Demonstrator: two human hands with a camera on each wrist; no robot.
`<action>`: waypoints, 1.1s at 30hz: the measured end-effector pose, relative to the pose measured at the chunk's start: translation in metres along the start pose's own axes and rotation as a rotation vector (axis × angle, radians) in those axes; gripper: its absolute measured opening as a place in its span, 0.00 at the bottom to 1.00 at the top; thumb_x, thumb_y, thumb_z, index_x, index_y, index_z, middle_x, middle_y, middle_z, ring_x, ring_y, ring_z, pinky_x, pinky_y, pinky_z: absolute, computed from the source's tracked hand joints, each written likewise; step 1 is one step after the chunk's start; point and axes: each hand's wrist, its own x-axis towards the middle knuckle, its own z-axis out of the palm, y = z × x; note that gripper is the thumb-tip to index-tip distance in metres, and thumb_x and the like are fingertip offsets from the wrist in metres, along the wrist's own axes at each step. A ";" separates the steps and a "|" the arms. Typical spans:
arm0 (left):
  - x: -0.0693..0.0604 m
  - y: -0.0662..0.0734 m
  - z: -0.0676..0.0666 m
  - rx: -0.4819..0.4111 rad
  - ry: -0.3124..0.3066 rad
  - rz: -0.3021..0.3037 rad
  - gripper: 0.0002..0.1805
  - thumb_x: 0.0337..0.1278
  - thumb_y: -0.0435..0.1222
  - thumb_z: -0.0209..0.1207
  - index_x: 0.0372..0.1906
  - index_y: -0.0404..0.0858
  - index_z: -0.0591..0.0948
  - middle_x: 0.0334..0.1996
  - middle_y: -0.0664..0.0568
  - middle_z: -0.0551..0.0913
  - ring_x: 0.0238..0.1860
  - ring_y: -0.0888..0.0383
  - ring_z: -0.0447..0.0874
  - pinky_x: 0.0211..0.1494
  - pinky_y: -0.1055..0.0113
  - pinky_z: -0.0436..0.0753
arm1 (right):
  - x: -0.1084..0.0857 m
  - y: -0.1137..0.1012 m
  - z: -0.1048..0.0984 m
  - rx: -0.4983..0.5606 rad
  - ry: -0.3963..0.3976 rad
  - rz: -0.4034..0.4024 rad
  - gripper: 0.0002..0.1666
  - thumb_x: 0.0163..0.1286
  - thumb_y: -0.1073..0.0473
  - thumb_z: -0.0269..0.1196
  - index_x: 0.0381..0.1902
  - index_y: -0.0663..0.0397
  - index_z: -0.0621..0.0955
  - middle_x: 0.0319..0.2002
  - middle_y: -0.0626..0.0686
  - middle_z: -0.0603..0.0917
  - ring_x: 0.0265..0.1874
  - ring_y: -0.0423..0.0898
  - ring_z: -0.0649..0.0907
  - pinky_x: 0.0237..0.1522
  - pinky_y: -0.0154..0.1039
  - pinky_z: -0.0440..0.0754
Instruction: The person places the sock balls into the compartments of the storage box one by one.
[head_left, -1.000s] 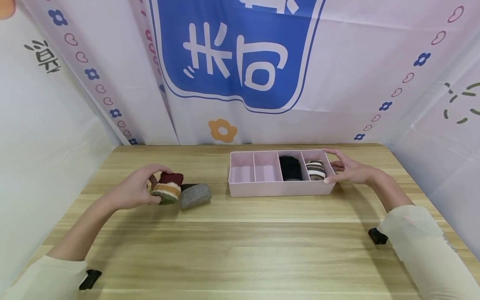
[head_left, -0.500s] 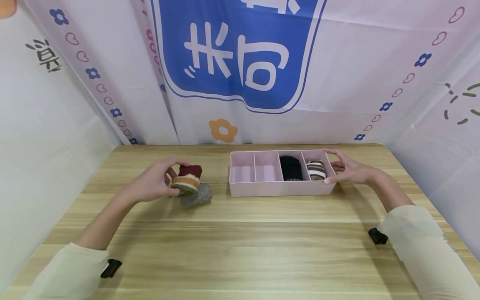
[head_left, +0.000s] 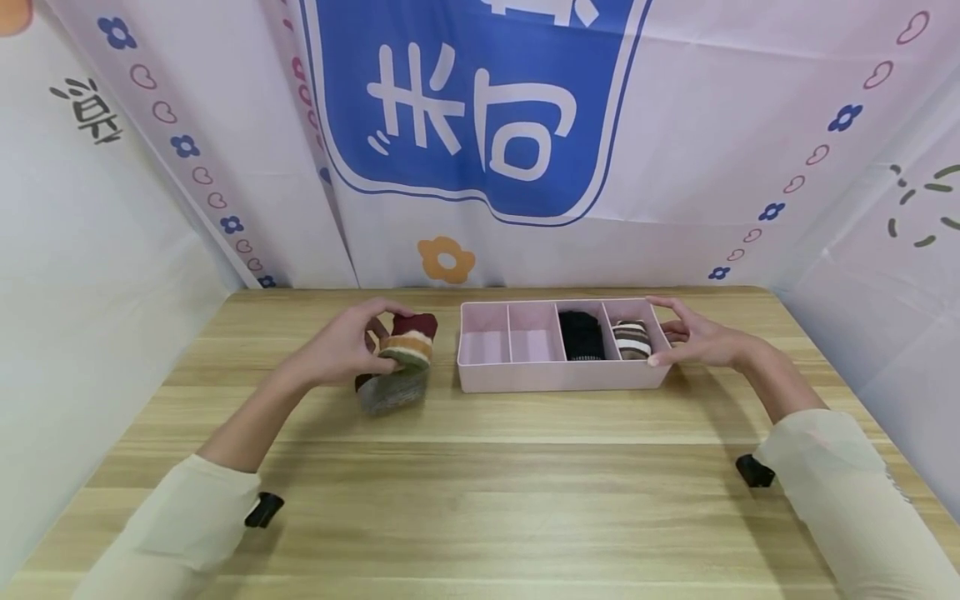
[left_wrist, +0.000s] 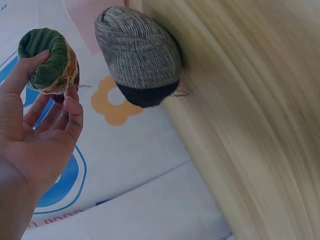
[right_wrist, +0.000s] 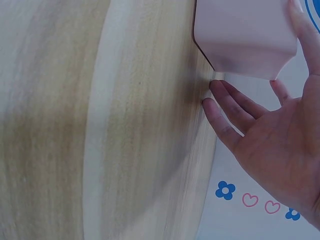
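In the head view my left hand (head_left: 341, 348) pinches a rolled pair of socks (head_left: 411, 340) striped dark red, white, orange and green, raised above the table. Partly behind it lies a grey rolled sock (head_left: 392, 395) with a dark end; the left wrist view shows this grey sock (left_wrist: 137, 55) apart from the hand. My right hand (head_left: 705, 340) holds the right end of a pink divided box (head_left: 555, 378), thumb at the front corner and forefinger at the back. Black rolled socks (head_left: 581, 336) and brown-and-white striped socks (head_left: 632, 340) fill its two right compartments.
The box's two left compartments (head_left: 485, 347) show bare floors. Beneath everything is a wooden table (head_left: 480, 500). A printed cloth backdrop (head_left: 660, 250) stands along its far edge, with pale cloth walls on both sides.
My left hand has carried the striped socks to the right and a little farther back, past the grey sock towards the box. The right hand and the box have stayed in place.
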 end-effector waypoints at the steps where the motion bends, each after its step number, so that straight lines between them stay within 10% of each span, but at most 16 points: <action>1: 0.002 0.000 0.001 -0.004 -0.001 0.001 0.37 0.48 0.27 0.74 0.66 0.31 0.76 0.56 0.38 0.79 0.42 0.51 0.81 0.38 0.65 0.81 | 0.000 0.000 0.000 0.002 0.000 -0.001 0.62 0.66 0.57 0.71 0.83 0.47 0.43 0.76 0.81 0.52 0.76 0.78 0.52 0.72 0.73 0.54; 33: 0.069 0.036 0.042 -0.111 0.001 0.000 0.36 0.47 0.26 0.74 0.66 0.31 0.76 0.56 0.41 0.78 0.40 0.50 0.79 0.36 0.64 0.81 | 0.000 -0.002 0.001 -0.017 0.008 0.008 0.63 0.66 0.56 0.71 0.83 0.47 0.42 0.77 0.80 0.48 0.76 0.78 0.51 0.71 0.74 0.53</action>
